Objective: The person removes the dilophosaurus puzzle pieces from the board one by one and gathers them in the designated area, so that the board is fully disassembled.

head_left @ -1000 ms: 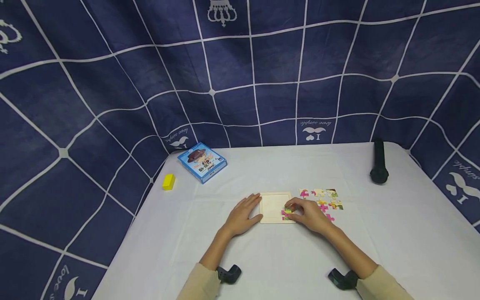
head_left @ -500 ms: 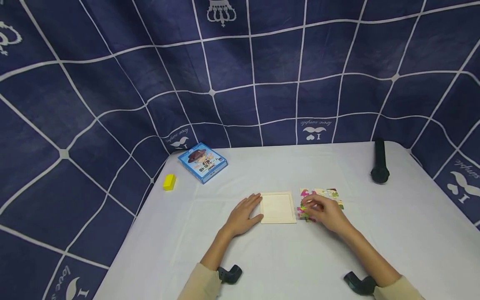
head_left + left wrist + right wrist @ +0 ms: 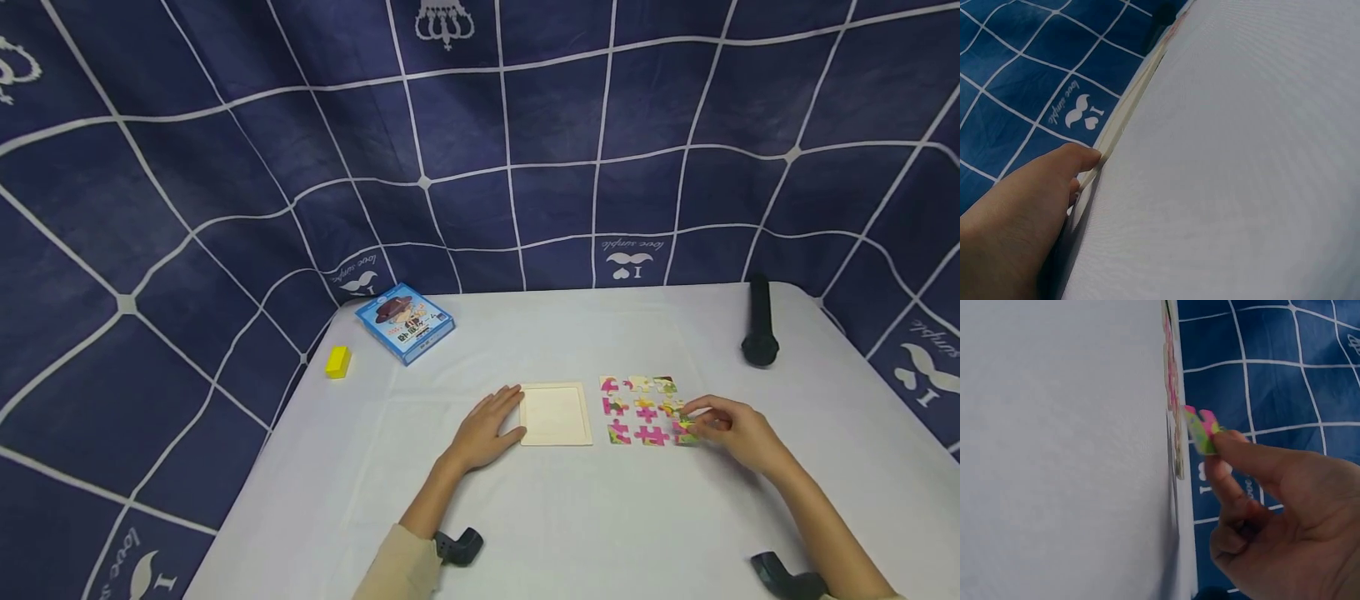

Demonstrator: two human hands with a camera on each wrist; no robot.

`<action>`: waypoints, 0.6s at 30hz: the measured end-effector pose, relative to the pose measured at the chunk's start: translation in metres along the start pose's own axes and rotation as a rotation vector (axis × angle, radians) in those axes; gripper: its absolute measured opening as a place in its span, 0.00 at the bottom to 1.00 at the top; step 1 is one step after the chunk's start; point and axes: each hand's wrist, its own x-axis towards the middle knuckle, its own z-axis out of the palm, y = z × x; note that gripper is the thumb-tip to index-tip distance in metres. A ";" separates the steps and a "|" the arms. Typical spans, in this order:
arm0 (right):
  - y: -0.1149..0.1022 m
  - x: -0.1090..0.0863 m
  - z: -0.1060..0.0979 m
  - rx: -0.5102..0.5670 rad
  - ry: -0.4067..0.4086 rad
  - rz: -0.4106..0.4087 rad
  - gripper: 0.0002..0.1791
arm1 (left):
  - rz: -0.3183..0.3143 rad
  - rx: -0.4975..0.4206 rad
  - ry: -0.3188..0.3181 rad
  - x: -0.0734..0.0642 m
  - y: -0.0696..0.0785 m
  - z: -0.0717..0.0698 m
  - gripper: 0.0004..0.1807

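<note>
My left hand [image 3: 486,433] lies flat with straight fingers, touching the left edge of a pale square puzzle frame [image 3: 556,414]. The frame's bare base is visible. In the left wrist view, the thumb [image 3: 1082,157] is against the frame's thin edge. To the frame's right, several pink, yellow and green jigsaw pieces [image 3: 651,436] lie in loose rows. My right hand [image 3: 738,429] is over the right end of these rows. It pinches a pink and green jigsaw piece [image 3: 1202,432] between thumb and finger, raised off the table. In the head view, the fingers partly cover nearby pieces.
A blue illustrated box [image 3: 406,323] lies at the table's back left, with a yellow block [image 3: 338,362] beside it. A black microphone [image 3: 760,323] lies at the back right. Behind the white table [image 3: 540,517] hangs a dark blue checked curtain [image 3: 480,125].
My right hand has moved rightward from over the frame, past the loose pieces to their right end, carrying the jigsaw piece. My left hand stays at the frame's edge.
</note>
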 end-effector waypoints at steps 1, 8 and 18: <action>0.002 0.000 0.001 0.007 -0.012 0.002 0.13 | 0.001 -0.003 0.001 0.000 0.000 0.000 0.34; 0.011 -0.002 0.009 -0.029 0.021 -0.005 0.12 | 0.004 -0.010 0.001 0.001 0.000 0.000 0.34; 0.012 -0.002 0.019 -0.160 0.089 -0.047 0.13 | 0.001 -0.007 -0.004 0.002 -0.001 0.001 0.34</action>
